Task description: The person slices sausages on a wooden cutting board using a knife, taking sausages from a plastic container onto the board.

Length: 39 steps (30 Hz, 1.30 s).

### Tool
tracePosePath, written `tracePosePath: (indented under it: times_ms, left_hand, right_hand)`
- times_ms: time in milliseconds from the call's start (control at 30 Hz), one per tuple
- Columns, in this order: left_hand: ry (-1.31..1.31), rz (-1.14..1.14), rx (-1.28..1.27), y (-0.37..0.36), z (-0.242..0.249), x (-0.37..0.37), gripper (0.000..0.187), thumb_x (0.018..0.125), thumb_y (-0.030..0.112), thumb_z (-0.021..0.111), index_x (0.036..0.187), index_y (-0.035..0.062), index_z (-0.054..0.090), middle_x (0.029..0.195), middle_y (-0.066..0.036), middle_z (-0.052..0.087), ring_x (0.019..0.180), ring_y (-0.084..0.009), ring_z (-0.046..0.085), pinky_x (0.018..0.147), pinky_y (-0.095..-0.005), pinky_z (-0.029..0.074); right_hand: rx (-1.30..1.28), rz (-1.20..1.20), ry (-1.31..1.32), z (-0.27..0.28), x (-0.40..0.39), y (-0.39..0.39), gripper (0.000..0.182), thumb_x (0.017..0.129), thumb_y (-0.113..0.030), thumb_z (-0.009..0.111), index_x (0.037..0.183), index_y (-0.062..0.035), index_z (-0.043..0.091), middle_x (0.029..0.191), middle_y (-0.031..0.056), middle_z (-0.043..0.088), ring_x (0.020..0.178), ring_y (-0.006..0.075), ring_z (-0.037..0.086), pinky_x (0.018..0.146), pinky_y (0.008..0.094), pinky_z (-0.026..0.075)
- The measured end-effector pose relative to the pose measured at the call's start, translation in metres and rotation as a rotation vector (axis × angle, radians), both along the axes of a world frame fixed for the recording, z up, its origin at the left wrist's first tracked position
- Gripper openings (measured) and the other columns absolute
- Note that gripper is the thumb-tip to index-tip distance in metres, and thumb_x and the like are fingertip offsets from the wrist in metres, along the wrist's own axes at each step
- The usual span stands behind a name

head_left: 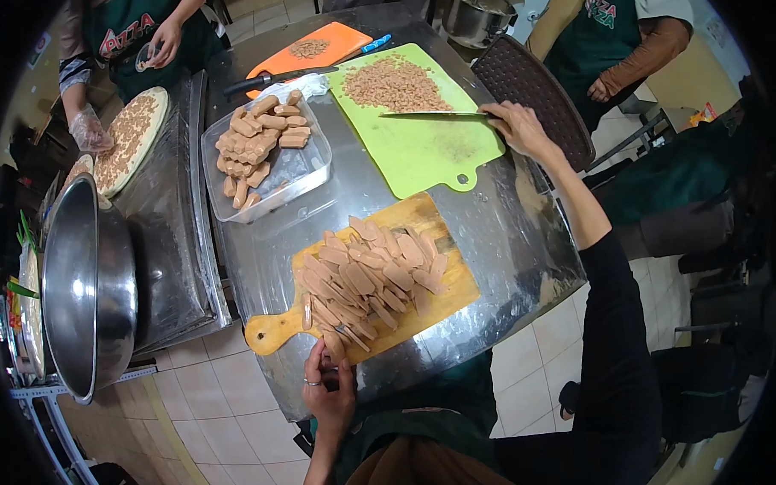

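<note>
My right hand [521, 130] is closed around the handle of a knife [431, 115]. Its blade lies across the green cutting board [411, 160], beside a heap of finely diced sausage [395, 84]. At the near edge of the wooden cutting board [453, 283], the fingers of my left hand [329, 390] pinch a sausage slice [333, 345]. A large pile of long, thin sausage slices [363, 273] covers most of that board. Behind it, a clear plastic tub [271, 205] holds several thicker sausage pieces [256, 149].
An orange board [338, 41] with diced bits and a black-handled knife [267, 80] lies at the back. A steel bowl [90, 287] stands left. A person's gloved hand [91, 133] touches a topped pizza base [136, 136]. Another person [603, 42] stands behind a brown woven tray [533, 101].
</note>
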State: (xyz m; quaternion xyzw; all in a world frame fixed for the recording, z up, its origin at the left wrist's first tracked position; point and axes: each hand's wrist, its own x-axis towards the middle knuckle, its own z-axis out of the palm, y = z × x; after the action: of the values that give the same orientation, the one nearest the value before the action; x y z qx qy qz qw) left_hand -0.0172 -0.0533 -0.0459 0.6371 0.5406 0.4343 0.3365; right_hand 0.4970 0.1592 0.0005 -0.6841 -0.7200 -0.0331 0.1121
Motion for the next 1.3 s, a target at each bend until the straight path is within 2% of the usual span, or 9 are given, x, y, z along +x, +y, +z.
tracePosePath:
  times_ms: [133, 333, 500, 600, 800, 1033, 1167, 1233, 1300]
  left_hand:
    - [-0.006, 0.004, -0.036, -0.002, -0.004, -0.002, 0.052, 0.085, -0.003, 0.071, 0.134, 0.0025, 0.054, 0.105, -0.012, 0.064, 0.071, -0.0114, 0.063, 0.061, -0.0231, 0.052]
    - [0.009, -0.008, -0.008, -0.001, -0.003, -0.002, 0.054, 0.085, -0.003, 0.071, 0.136, 0.004, 0.053, 0.105, -0.012, 0.064, 0.069, -0.0117, 0.063, 0.06, -0.0231, 0.052]
    - [-0.028, -0.004, -0.035, 0.0, -0.001, 0.001, 0.054, 0.087, -0.003, 0.069, 0.137, 0.0051, 0.051, 0.108, -0.012, 0.065, 0.068, -0.0114, 0.063, 0.061, -0.0236, 0.052]
    - [-0.094, -0.009, -0.175, -0.003, 0.009, 0.0, 0.055, 0.091, -0.002, 0.066, 0.142, 0.0044, 0.046, 0.108, -0.01, 0.064, 0.073, -0.0095, 0.063, 0.061, -0.0226, 0.052]
    - [-0.223, -0.031, -0.225, -0.005, 0.02, -0.005, 0.055, 0.094, -0.002, 0.061, 0.145, 0.0007, 0.038, 0.11, -0.006, 0.06, 0.082, -0.0072, 0.06, 0.061, -0.0197, 0.051]
    - [-0.382, -0.026, -0.329, -0.011, 0.024, -0.012, 0.054, 0.096, -0.001, 0.06, 0.145, 0.001, 0.037, 0.112, -0.006, 0.059, 0.087, -0.0047, 0.057, 0.063, -0.0166, 0.049]
    - [-0.444, 0.065, -0.359, -0.013, 0.027, -0.015, 0.053, 0.096, 0.0, 0.06, 0.144, 0.0012, 0.038, 0.113, -0.006, 0.059, 0.087, -0.0051, 0.058, 0.063, -0.0171, 0.049]
    - [-0.455, 0.089, -0.353, -0.013, 0.028, -0.02, 0.052, 0.097, 0.001, 0.06, 0.144, 0.0013, 0.039, 0.113, -0.006, 0.059, 0.09, -0.0056, 0.057, 0.066, -0.018, 0.049]
    - [-0.439, 0.11, -0.261, -0.007, 0.022, -0.029, 0.051, 0.097, 0.002, 0.059, 0.143, 0.0016, 0.04, 0.116, -0.007, 0.058, 0.096, -0.0075, 0.057, 0.073, -0.0207, 0.051]
  right_hand:
    - [-0.072, 0.039, -0.06, 0.025, 0.01, 0.025, 0.034, 0.093, -0.022, 0.061, 0.127, -0.0213, 0.061, 0.107, 0.0108, 0.066, 0.106, 0.0308, 0.061, 0.089, 0.0508, 0.04]
    - [-0.176, 0.101, 0.168, 0.053, 0.021, 0.035, 0.033, 0.096, -0.019, 0.06, 0.129, -0.0148, 0.061, 0.1, 0.0082, 0.071, 0.092, 0.0256, 0.067, 0.078, 0.0394, 0.048]
    - [-0.33, 0.035, 0.635, 0.044, 0.013, 0.027, 0.03, 0.1, -0.018, 0.057, 0.124, -0.0005, 0.059, 0.084, 0.0016, 0.061, 0.071, 0.0102, 0.057, 0.063, 0.0267, 0.047]
    - [-0.359, -0.133, 0.897, 0.041, -0.02, -0.002, 0.027, 0.102, -0.021, 0.055, 0.12, -0.0015, 0.06, 0.082, -0.0003, 0.057, 0.058, 0.006, 0.053, 0.05, 0.022, 0.044]
    - [-0.309, -0.081, 1.296, 0.065, -0.105, -0.1, 0.035, 0.102, -0.022, 0.056, 0.13, -0.0015, 0.05, 0.082, 0.0016, 0.057, 0.059, 0.0087, 0.058, 0.054, 0.0234, 0.049]
    - [-0.39, -0.043, 1.36, 0.068, -0.206, -0.218, 0.045, 0.101, -0.012, 0.055, 0.143, -0.004, 0.042, 0.081, 0.0037, 0.057, 0.058, 0.0105, 0.059, 0.047, 0.0254, 0.048]
    - [-0.471, -0.082, 1.283, 0.063, -0.281, -0.262, 0.051, 0.1, -0.009, 0.054, 0.149, -0.0082, 0.04, 0.087, 0.0025, 0.06, 0.058, 0.007, 0.055, 0.055, 0.0244, 0.05]
    - [-0.535, -0.077, 1.273, 0.064, -0.311, -0.271, 0.054, 0.098, -0.005, 0.056, 0.149, -0.0065, 0.04, 0.106, 0.0088, 0.066, 0.077, 0.0157, 0.066, 0.075, 0.0296, 0.055]
    - [-0.476, 0.028, 1.246, 0.054, -0.333, -0.275, 0.058, 0.095, -0.002, 0.056, 0.15, -0.0062, 0.037, 0.126, 0.0196, 0.058, 0.109, 0.0318, 0.057, 0.095, 0.0351, 0.046]
